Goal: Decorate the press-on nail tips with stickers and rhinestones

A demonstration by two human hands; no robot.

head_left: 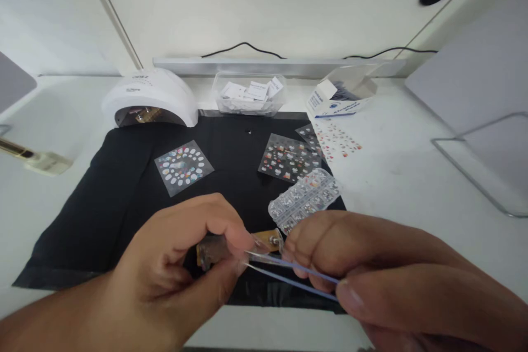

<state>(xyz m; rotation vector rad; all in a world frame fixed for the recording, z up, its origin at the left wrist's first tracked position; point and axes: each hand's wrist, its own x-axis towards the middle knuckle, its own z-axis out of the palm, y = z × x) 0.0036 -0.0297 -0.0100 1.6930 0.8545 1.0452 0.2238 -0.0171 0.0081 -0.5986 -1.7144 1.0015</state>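
My left hand (185, 253) is closed in a pinch, thumb against forefinger, on a small clear piece (260, 244) whose kind I cannot make out. In my right hand (383, 264) are light purple tweezers (292, 280), their arms slightly apart and their thin pale tips at my left fingertips. Below and behind the fingers lies a gold-brown object (270, 239) on the black mat (136, 176), partly hidden by my left hand. Just beyond my right knuckles sits a clear compartment case (303, 201) of small shiny gems.
Sticker sheets (184, 168) (289, 158) lie on the mat, another sheet (340, 140) on the white table. Behind stand a white nail lamp (150, 93), a clear tub (249, 93) of packets and an opened box (342, 93). A polish bottle (47, 163) is at left, a wire stand (474, 181) at right.
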